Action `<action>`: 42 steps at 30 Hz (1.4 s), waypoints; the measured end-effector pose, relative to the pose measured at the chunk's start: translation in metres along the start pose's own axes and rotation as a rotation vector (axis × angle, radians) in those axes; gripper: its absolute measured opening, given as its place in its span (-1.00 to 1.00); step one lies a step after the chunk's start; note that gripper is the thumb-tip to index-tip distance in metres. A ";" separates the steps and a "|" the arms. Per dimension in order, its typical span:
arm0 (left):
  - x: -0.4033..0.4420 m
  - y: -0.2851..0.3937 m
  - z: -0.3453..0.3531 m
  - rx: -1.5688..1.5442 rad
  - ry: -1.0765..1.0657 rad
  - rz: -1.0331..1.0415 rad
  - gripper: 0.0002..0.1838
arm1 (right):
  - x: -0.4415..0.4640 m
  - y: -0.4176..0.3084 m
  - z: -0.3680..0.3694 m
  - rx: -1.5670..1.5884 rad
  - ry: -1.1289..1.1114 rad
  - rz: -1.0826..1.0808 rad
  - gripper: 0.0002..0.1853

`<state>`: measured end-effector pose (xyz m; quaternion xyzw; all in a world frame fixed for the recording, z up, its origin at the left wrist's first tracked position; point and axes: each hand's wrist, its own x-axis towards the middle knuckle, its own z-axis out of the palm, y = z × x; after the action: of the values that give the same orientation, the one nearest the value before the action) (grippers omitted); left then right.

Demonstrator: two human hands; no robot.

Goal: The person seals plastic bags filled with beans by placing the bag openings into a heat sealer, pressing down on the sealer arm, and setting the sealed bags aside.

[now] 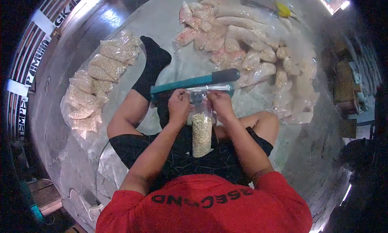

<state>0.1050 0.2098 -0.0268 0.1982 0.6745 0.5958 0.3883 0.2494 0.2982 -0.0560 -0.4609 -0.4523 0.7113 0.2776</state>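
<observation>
A clear plastic bag [201, 132], its lower part filled with pale bean-like pieces, stands between my legs. My left hand [180, 106] pinches the left side of its upper end, fingers closed. On the other side, my right hand [220, 105] grips the right edge of the same bag. The bag's top lies at the front of a teal bag sealer [184, 83], whose long lever arm with a dark grip end is raised above the base. Whether the bag's mouth sits between the sealer's jaws I cannot tell.
Several filled clear bags [107, 67] lie in a row on the left of the floor sheet. A large heap of filled bags [250, 35] covers the far right, with a yellow item [282, 9] at its back. A white cable [81, 200] runs along the floor at lower left.
</observation>
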 end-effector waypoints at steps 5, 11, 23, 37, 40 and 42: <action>-0.030 0.000 -0.007 0.334 0.085 0.296 -0.73 | -0.026 -0.010 -0.012 -0.231 0.052 -0.302 -0.75; -0.072 0.049 -0.020 0.155 0.058 0.572 -0.79 | -0.074 -0.042 -0.004 -0.037 -0.045 -0.339 -0.83; -0.081 0.037 -0.025 -0.034 -0.107 0.232 -0.70 | -0.080 -0.047 -0.005 -0.132 0.062 -0.456 -0.87; -0.055 0.039 -0.012 0.049 -0.098 0.193 -0.75 | -0.045 -0.029 -0.030 -0.183 0.134 -0.531 -0.79; -0.049 0.022 -0.010 -0.023 -0.075 0.139 -0.76 | -0.036 -0.020 -0.030 -0.196 0.127 -0.477 -0.69; -0.054 0.022 -0.008 0.001 -0.035 0.174 -0.76 | -0.027 -0.008 -0.033 -0.301 0.183 -0.516 -0.65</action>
<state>0.1280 0.1693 0.0097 0.2665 0.6481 0.6236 0.3465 0.2908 0.2929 -0.0434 -0.4291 -0.6276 0.4980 0.4172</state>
